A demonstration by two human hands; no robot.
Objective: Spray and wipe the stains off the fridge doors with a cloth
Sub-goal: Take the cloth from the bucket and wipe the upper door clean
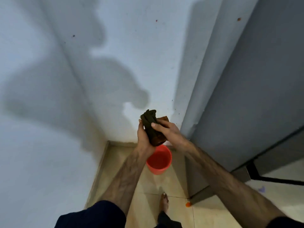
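Note:
A dark, bunched-up cloth point(151, 125) is held upright between both hands, above a red bucket point(159, 160) on the floor. My left hand point(144, 137) grips the cloth's lower part from the left. My right hand point(167, 130) wraps over it from the right, thumb across the front. The grey fridge point(256, 96) stands at the right, its side and door edge showing. A small orange stain point(239, 19) sits high on the fridge. No spray bottle is in view.
A white wall point(82, 79) with small specks and my shadow fills the left and centre. Beige floor tiles point(148, 186) lie below. My bare foot point(164, 203) stands behind the bucket. An orange scrap point(188, 204) lies by the fridge's bottom corner.

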